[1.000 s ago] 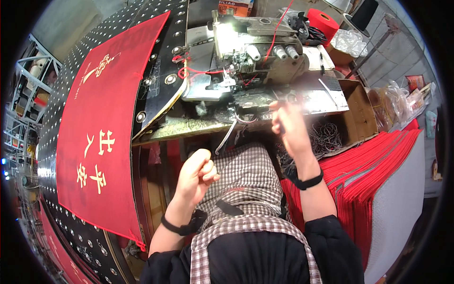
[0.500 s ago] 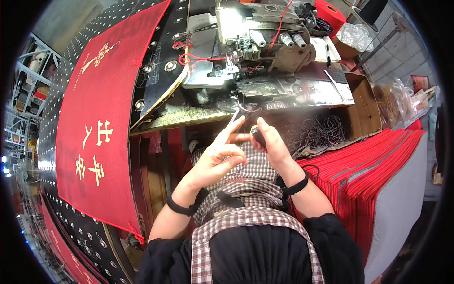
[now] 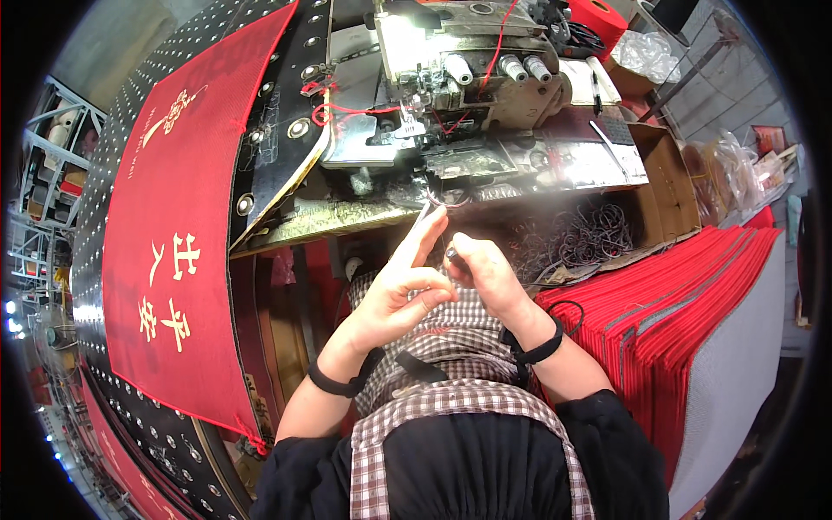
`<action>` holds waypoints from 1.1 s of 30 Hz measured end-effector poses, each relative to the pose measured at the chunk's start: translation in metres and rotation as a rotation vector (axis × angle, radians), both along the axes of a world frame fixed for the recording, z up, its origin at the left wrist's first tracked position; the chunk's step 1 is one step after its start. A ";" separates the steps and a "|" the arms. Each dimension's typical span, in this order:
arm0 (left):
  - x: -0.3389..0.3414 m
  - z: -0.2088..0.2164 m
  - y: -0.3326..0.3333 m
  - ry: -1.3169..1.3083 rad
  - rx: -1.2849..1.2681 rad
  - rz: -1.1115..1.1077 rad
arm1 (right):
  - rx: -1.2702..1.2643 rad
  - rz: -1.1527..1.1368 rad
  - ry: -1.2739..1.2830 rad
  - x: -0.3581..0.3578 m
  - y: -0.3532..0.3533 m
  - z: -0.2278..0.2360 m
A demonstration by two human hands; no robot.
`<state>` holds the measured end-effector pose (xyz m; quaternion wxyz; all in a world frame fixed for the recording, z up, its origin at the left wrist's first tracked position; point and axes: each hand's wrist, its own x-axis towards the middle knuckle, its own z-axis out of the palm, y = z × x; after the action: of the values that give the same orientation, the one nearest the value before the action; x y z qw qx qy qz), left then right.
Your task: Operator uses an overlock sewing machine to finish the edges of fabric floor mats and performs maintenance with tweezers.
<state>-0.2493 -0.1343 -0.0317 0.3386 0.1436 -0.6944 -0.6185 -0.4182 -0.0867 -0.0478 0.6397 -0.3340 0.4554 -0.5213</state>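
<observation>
My left hand (image 3: 400, 299) is raised in front of the sewing machine (image 3: 485, 82), its fingers stretched out and the thumb apart. A thin, pale, rod-like thing (image 3: 424, 211) shows at its fingertips by the table edge; whether the hand touches it I cannot tell. My right hand (image 3: 492, 279), close beside the left, is closed around a small black object (image 3: 456, 257) with a rounded end. Most of that object is hidden by the fingers. Red thread (image 3: 355, 109) runs across the machine's plate to the needle area.
A red mat (image 3: 178, 217) with gold lettering lies on the studded black table at left. Folded red mats with grey backing (image 3: 667, 303) are stacked at right. A cardboard box (image 3: 672, 178) and tangled dark trimmings (image 3: 589, 238) sit beyond them. A red thread cone (image 3: 598, 22) stands behind.
My right hand has shifted left and turned slightly, bringing the black object nearer my left hand. My left hand's fingers remain extended. The whole view has shifted a little.
</observation>
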 end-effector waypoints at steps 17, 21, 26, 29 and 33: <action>0.003 -0.007 -0.004 0.077 0.263 0.066 | -0.253 -0.944 0.822 -0.168 -0.056 0.003; -0.009 -0.006 -0.010 0.076 0.328 0.158 | 0.040 -0.837 1.649 -0.222 -0.079 -0.041; -0.009 -0.010 -0.016 0.088 0.321 0.306 | 0.119 -0.795 1.638 -0.221 -0.083 -0.065; -0.007 -0.008 -0.017 0.125 0.366 0.405 | 0.039 -0.926 1.791 -0.233 -0.081 -0.075; -0.005 -0.005 -0.020 0.162 0.357 0.467 | 0.315 -0.946 1.931 -0.267 -0.086 -0.055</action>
<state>-0.2545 -0.1547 -0.0364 0.4952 0.3067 -0.4938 -0.6457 -0.6849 -0.1729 -0.1030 -0.2184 -0.3079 0.9106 -0.1682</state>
